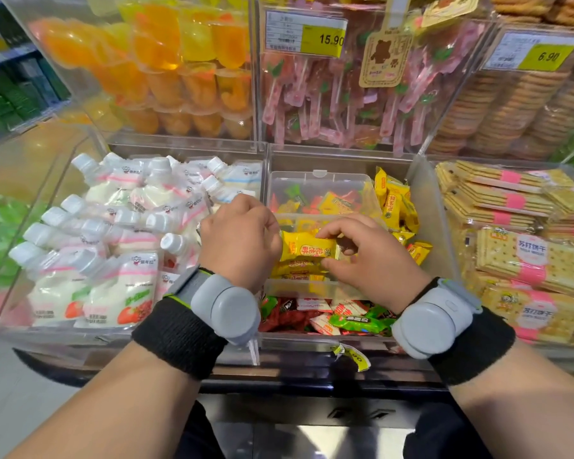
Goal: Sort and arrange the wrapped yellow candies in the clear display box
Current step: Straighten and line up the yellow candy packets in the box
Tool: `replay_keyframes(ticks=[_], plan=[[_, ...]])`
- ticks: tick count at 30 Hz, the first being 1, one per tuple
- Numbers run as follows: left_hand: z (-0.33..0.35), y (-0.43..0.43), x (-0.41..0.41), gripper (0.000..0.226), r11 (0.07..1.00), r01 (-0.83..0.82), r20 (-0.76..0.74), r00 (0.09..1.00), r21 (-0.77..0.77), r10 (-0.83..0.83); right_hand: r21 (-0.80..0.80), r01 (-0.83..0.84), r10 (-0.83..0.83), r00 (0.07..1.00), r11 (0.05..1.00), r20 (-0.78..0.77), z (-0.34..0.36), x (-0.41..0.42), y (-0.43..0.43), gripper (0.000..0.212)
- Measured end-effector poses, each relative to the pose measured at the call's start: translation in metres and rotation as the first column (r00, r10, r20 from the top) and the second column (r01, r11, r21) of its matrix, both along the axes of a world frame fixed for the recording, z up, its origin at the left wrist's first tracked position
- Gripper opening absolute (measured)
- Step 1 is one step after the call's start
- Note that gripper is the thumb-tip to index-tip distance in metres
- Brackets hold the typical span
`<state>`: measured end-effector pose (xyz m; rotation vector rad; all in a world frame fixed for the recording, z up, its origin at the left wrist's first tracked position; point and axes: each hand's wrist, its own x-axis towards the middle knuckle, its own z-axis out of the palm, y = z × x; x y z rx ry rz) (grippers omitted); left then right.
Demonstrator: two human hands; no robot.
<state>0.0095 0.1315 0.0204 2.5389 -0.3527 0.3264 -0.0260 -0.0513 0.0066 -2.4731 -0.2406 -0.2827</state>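
A clear display box [318,177] sits in the middle bin, partly filled with mixed wrapped sweets. One wrapped yellow candy [307,247] with red print lies lengthwise over the box's near half. My left hand [241,238] grips its left end. My right hand [368,253] pinches its right end between thumb and fingers. More yellow candies [295,271] lie stacked under it inside the box. Loose yellow candies [396,207] are piled in the bin to the right of the box.
Red, white and green wrapped sweets [332,314] fill the bin in front of the box. White drink pouches [120,226] fill the left bin, cracker packs [517,233] the right one. Upper bins hold jelly cups [179,67], pink lollipops [338,104] and biscuits [497,111].
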Motion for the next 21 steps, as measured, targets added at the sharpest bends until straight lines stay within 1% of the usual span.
replay_keyframes(ticks=[2,6,12,16,21], plan=[[-0.004,0.002,0.001,0.013,1.0,-0.015,0.016,1.0,0.02,0.015,0.008,-0.013,0.013,1.0,1.0,-0.012,-0.002,0.0,0.003,0.03],[-0.009,0.002,0.0,0.012,0.999,-0.002,0.041,0.999,0.048,0.0,-0.036,-0.026,0.025,0.999,0.999,-0.025,-0.002,0.0,0.005,0.026],[-0.012,0.004,0.0,0.016,0.993,0.026,0.051,0.998,0.118,-0.033,0.006,-0.044,0.044,0.997,0.999,-0.061,0.0,-0.004,0.008,0.021],[-0.015,0.002,-0.001,0.021,0.986,0.036,0.064,0.997,0.164,-0.047,-0.007,-0.059,0.057,0.991,0.998,-0.121,0.001,-0.007,0.009,0.019],[-0.018,0.003,-0.003,0.012,0.97,0.046,0.064,0.996,0.238,-0.062,-0.046,-0.065,0.058,0.987,0.997,-0.151,0.003,-0.009,0.012,0.016]])
